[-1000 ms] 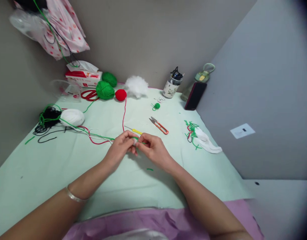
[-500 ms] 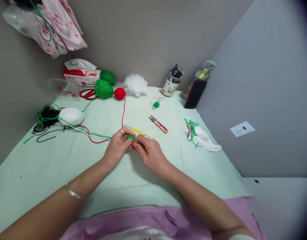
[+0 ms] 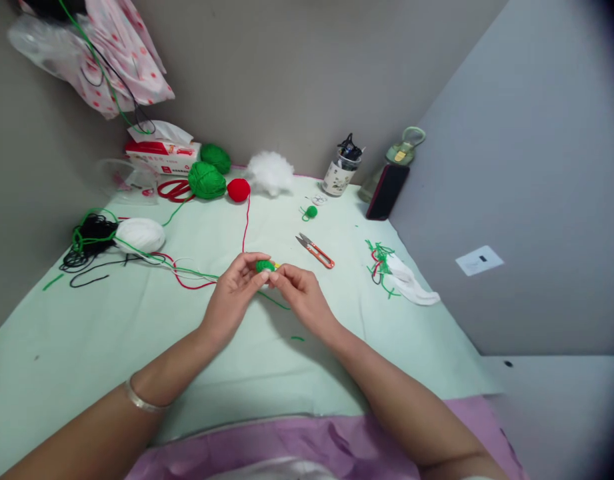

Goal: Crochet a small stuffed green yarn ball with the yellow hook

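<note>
My left hand (image 3: 237, 283) pinches a small green crocheted piece (image 3: 265, 266) between thumb and fingers. Against its right edge, my right hand (image 3: 303, 293) is closed, with thumb and fingertips pressed together on it. Just behind the fingers shows a bit of the yellow handle of a crochet hook (image 3: 277, 266); my hands hide most of it. From under the hands a green yarn strand (image 3: 275, 301) runs down to the right. Green, red and white strands pass behind my left hand. Orange-handled thread snips (image 3: 317, 251) lie beyond my right hand.
Green yarn balls (image 3: 207, 180), a red one (image 3: 239, 190) and a white one (image 3: 141, 235) sit toward the back left. White stuffing (image 3: 271, 173), a pen jar (image 3: 339, 177), a phone (image 3: 388, 192) and a bottle (image 3: 401, 152) line the back. Yarn scraps (image 3: 381, 257) lie right.
Both hands have lifted slightly and turned the green piece so more of it shows. A green strand and a short green snippet now show on the cloth. The hook is mostly covered.
</note>
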